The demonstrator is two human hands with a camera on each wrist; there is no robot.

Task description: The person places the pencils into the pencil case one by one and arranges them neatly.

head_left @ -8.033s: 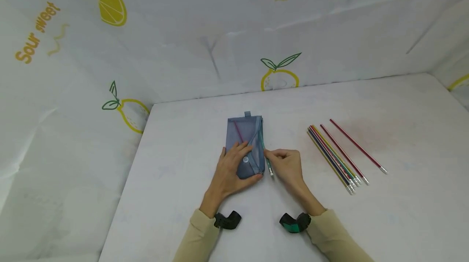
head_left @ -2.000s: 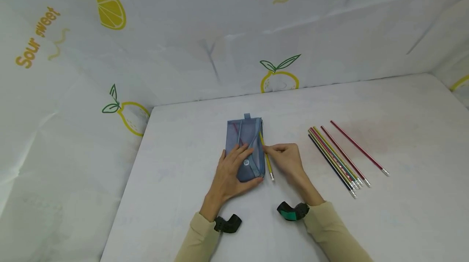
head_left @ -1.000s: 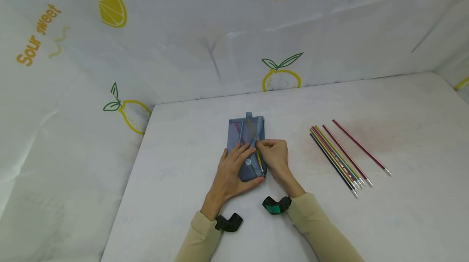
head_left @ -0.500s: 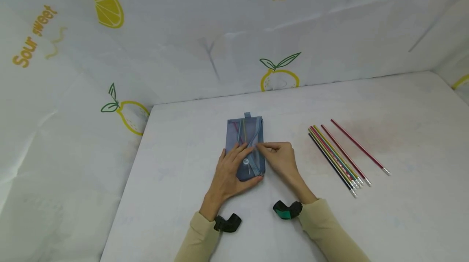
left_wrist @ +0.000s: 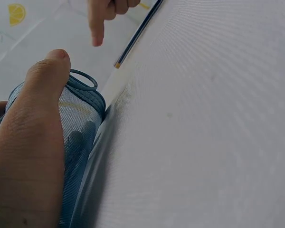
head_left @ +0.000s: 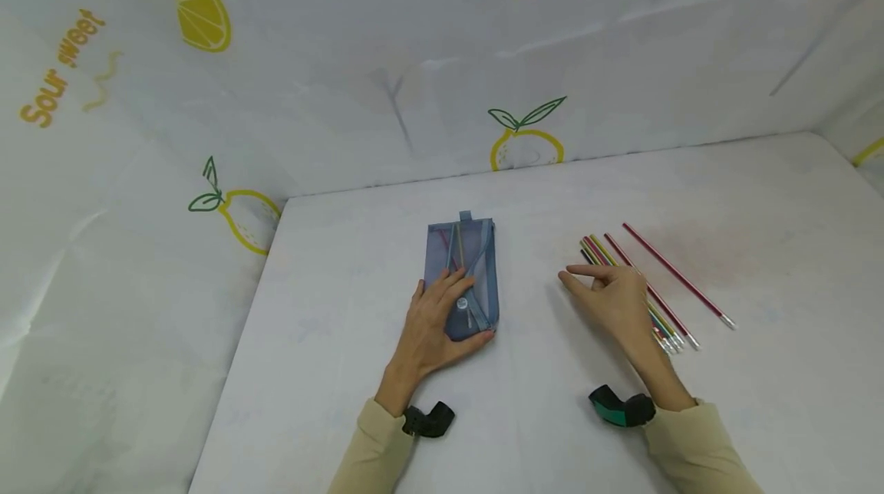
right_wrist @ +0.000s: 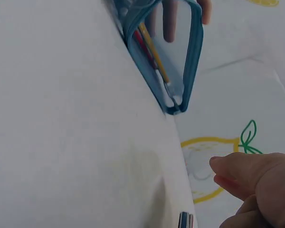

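My left hand rests on a blue mesh pencil pouch, fingers spread over its front and thumb along the near end. Inside the pouch, a yellow pencil and a red pencil show through the gaping zip opening in the right wrist view; a light-blue one shows through the mesh from above. My right hand hangs over a row of pencils, with thumb and index fingertip a little apart and nothing between them. It hides part of the row.
Two red pencils lie apart on the right of the row, the farther red pencil slanting alone. A printed white sheet rises behind the white table. Both wrists wear black camera mounts.
A teal pencil, then a yellow one, have gone into the pouch through its right side. My right hand has left the pouch and moved right to the pencils. The left hand stays put.
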